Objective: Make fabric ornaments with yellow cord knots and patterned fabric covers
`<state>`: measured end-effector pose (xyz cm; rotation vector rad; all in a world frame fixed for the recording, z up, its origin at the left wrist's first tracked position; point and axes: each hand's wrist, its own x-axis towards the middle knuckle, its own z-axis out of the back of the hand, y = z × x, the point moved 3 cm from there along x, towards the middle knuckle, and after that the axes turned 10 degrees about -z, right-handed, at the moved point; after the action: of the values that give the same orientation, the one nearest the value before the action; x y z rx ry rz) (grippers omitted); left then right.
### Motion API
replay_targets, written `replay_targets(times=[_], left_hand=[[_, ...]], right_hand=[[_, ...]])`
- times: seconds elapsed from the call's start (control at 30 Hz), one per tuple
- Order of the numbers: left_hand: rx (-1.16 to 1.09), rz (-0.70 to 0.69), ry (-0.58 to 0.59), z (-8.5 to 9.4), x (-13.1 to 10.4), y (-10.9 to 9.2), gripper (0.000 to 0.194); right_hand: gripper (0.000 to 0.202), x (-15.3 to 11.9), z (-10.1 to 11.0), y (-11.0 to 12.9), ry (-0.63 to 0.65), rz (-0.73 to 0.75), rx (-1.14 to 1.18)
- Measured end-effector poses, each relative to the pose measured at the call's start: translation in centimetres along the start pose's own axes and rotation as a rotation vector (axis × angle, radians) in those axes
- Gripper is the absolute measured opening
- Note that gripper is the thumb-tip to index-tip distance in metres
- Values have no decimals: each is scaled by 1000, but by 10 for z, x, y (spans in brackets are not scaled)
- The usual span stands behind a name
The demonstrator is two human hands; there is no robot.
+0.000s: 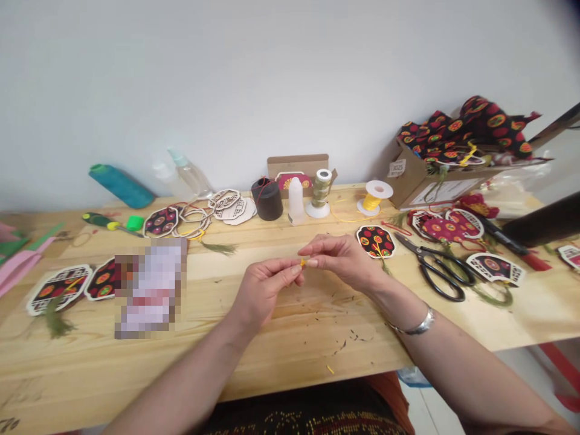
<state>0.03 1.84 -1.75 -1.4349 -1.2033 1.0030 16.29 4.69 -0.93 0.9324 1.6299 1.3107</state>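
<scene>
A small piece of yellow cord [303, 263] is pinched between my two hands above the middle of the wooden table [281, 356]. My left hand [272, 284] grips it from the left with thumb and forefinger. From the right, the thumb and fingers of my right hand [338, 260] close on the same cord, so the fingertips of both hands nearly meet. Just right of my right hand lies a black patterned ornament [376, 241] with a yellow cord on it. Behind the hands stands a spool of yellow cord [373, 198].
Black scissors [437, 269] lie on the right, near a cardboard box [435, 187] of patterned fabric. A black thread cone [267, 199], a white bottle [296, 201] and a green-gold spool [321, 192] stand at the back. Tasselled ornaments [58, 290] lie left.
</scene>
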Motion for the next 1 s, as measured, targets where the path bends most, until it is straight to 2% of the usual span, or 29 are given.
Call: replay_targets(times=[0.6, 0.8, 1.0], left_hand=[[55, -19, 27, -2, -1, -3, 9], [51, -13, 23, -4, -1, -3, 11], [29, -5, 9, -2, 0, 0, 8]], right_hand=[[15, -1, -3, 3, 9, 47, -13], [19, -1, -2, 3, -44, 103, -123], [10, -4, -3, 5, -128, 243, -324]])
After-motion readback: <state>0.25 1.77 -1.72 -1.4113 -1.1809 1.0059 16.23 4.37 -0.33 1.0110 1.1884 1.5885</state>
